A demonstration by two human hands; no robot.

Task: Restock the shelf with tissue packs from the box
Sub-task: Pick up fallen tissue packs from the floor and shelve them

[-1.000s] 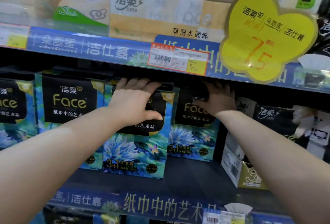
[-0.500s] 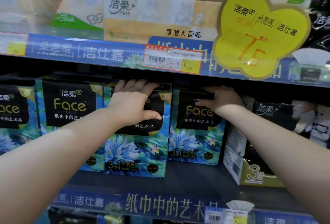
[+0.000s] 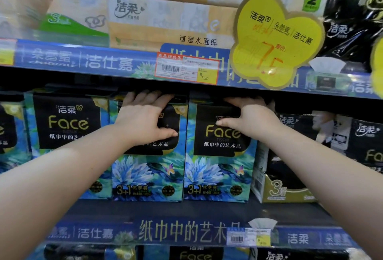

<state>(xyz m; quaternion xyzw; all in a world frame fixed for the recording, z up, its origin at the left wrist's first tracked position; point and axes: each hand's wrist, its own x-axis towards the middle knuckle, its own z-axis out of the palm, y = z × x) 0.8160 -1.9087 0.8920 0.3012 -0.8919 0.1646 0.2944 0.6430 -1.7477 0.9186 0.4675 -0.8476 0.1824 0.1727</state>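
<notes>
Blue-and-black "Face" tissue packs stand in a row on the middle shelf (image 3: 186, 210). My left hand (image 3: 143, 119) grips the top of the middle tissue pack (image 3: 145, 172), fingers over its upper edge and thumb on its front. My right hand (image 3: 246, 117) grips the top of the right tissue pack (image 3: 217, 168) the same way, thumb on the label. The two packs stand side by side, fronts level. The box is not in view.
More Face packs (image 3: 66, 123) stand to the left. Black-and-gold tissue packs (image 3: 286, 177) sit to the right. The upper shelf edge (image 3: 103, 63) with a price tag and a yellow price sign (image 3: 275, 40) hangs just above my hands.
The right pack has come forward from deeper in the shelf and now stands level with the middle pack. My right hand moved forward with it; my left hand stayed on its pack.
</notes>
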